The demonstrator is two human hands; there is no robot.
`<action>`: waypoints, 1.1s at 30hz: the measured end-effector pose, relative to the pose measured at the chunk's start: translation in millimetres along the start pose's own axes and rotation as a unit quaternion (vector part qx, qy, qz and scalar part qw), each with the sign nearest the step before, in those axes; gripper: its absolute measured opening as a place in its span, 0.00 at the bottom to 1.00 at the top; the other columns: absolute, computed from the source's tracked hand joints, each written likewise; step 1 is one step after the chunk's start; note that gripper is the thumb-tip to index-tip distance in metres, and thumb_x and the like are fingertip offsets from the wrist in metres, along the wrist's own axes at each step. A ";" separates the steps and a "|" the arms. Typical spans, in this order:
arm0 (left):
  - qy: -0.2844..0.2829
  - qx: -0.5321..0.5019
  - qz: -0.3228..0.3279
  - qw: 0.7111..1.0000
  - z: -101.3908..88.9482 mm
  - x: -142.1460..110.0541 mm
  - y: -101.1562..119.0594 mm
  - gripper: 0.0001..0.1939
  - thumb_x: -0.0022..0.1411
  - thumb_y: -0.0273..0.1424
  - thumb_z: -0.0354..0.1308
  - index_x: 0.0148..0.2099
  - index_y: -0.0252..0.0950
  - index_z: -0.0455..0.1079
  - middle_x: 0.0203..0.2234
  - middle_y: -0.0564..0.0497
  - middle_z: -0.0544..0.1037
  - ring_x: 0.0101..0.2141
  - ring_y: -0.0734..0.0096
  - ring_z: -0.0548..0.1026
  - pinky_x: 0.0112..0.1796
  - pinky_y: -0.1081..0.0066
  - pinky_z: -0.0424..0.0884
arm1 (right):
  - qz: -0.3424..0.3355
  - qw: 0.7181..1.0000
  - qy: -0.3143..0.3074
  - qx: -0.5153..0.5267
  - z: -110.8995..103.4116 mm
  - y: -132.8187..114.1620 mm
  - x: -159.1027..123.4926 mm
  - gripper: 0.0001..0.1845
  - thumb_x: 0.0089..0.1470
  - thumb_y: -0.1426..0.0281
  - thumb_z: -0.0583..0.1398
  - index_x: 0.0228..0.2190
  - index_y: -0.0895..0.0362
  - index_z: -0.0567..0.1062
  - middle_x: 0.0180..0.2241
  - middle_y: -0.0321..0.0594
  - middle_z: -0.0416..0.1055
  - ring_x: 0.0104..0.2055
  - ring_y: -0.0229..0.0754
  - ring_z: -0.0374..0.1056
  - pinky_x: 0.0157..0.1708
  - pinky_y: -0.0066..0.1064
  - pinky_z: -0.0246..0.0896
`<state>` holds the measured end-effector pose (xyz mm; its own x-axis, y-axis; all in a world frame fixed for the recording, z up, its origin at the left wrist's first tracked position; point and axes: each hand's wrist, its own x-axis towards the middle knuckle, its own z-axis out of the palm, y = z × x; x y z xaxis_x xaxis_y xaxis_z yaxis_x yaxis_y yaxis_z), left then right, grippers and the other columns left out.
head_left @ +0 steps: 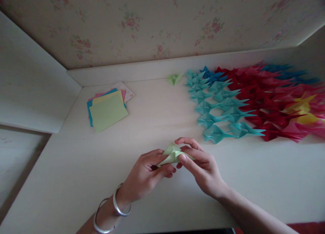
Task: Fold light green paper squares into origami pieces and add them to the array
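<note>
Between both hands, above the near part of the white table (162,196), is a pale green origami crane (174,155) with its wings partly spread. My left hand (148,171) pinches its left side between thumb and fingers. My right hand (200,164) grips the right side, thumb on top; the index finger is raised and curved behind the paper. Fingers cover parts of the folds. Beyond my right hand stand rows of folded turquoise cranes (214,132). A finished pale green crane (174,79) sits by the back ledge.
A fanned stack of coloured paper sheets (109,112), green on top, lies at the left. Red and pink cranes (264,102) crowd the right, with yellow cranes (301,107) and blue cranes (286,73) among them. A floral wall (142,34) rises behind the ledge; a white panel (27,75) bounds the left.
</note>
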<state>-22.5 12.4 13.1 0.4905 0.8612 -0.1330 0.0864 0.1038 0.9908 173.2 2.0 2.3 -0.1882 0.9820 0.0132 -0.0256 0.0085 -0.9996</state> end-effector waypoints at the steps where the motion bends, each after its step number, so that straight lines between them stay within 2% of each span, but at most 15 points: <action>1: 0.009 0.011 0.002 1.000 1.1 0.1 -1.0 0.07 0.65 0.33 0.61 0.39 0.39 0.80 0.31 0.50 0.76 0.32 0.71 0.75 0.33 0.73 0.74 | -0.002 1.000 -0.003 -0.005 0.2 0.3 -0.1 0.13 0.62 0.64 0.60 0.28 0.52 0.81 0.41 0.46 0.73 0.54 0.52 0.64 0.52 0.42 0.63; 4: 0.035 0.027 0.005 0.999 4.1 -0.4 -3.3 0.05 0.64 0.32 0.63 0.36 0.39 0.80 0.30 0.51 0.76 0.32 0.72 0.74 0.33 0.74 0.71 | -0.003 1.000 -0.006 -0.013 0.9 1.0 0.1 0.13 0.62 0.65 0.60 0.27 0.51 0.82 0.39 0.45 0.73 0.54 0.50 0.64 0.50 0.39 0.64; 9: 0.043 0.038 0.015 0.998 5.5 -2.1 -2.5 0.07 0.64 0.32 0.62 0.34 0.38 0.79 0.31 0.51 0.76 0.32 0.71 0.74 0.34 0.74 0.70 | 0.009 1.000 0.001 -0.007 1.6 2.8 0.3 0.11 0.60 0.65 0.62 0.27 0.51 0.83 0.40 0.43 0.72 0.49 0.48 0.68 0.49 0.38 0.63; 14: 0.026 0.079 0.036 0.996 4.6 -1.0 -2.6 0.06 0.65 0.30 0.61 0.39 0.41 0.80 0.34 0.52 0.77 0.35 0.72 0.74 0.36 0.74 0.69 | 0.003 1.000 0.006 -0.007 2.7 4.3 -1.1 0.08 0.60 0.66 0.63 0.30 0.50 0.83 0.40 0.41 0.71 0.45 0.44 0.69 0.48 0.35 0.63; 23: 0.036 0.129 0.065 0.989 6.6 0.4 -7.1 0.06 0.64 0.28 0.62 0.40 0.39 0.81 0.35 0.51 0.77 0.37 0.72 0.76 0.39 0.74 0.70 | -0.014 1.000 0.011 -0.002 3.5 7.2 -0.9 0.07 0.60 0.68 0.62 0.34 0.49 0.82 0.42 0.40 0.70 0.45 0.42 0.69 0.46 0.33 0.63; 27: 0.029 0.125 0.046 0.991 7.5 0.0 -6.5 0.05 0.64 0.30 0.63 0.37 0.37 0.80 0.35 0.50 0.77 0.35 0.72 0.75 0.36 0.75 0.70 | -0.012 1.000 0.023 -0.007 4.1 6.9 -1.4 0.07 0.61 0.68 0.61 0.34 0.50 0.80 0.42 0.39 0.69 0.44 0.40 0.68 0.45 0.31 0.63; 33: 0.041 0.120 0.029 0.992 7.0 -3.2 -2.6 0.11 0.65 0.30 0.60 0.30 0.35 0.76 0.32 0.51 0.75 0.31 0.74 0.72 0.30 0.76 0.67 | 0.006 0.999 0.043 0.004 7.7 8.5 0.7 0.07 0.61 0.67 0.61 0.32 0.52 0.79 0.42 0.39 0.69 0.43 0.40 0.68 0.46 0.31 0.62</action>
<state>-18.2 5.8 10.8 0.4299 0.9006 -0.0647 0.2690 -0.0593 0.9613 165.2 1.3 -5.9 -0.1042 0.9946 -0.0019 -0.0311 -0.0051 -0.9995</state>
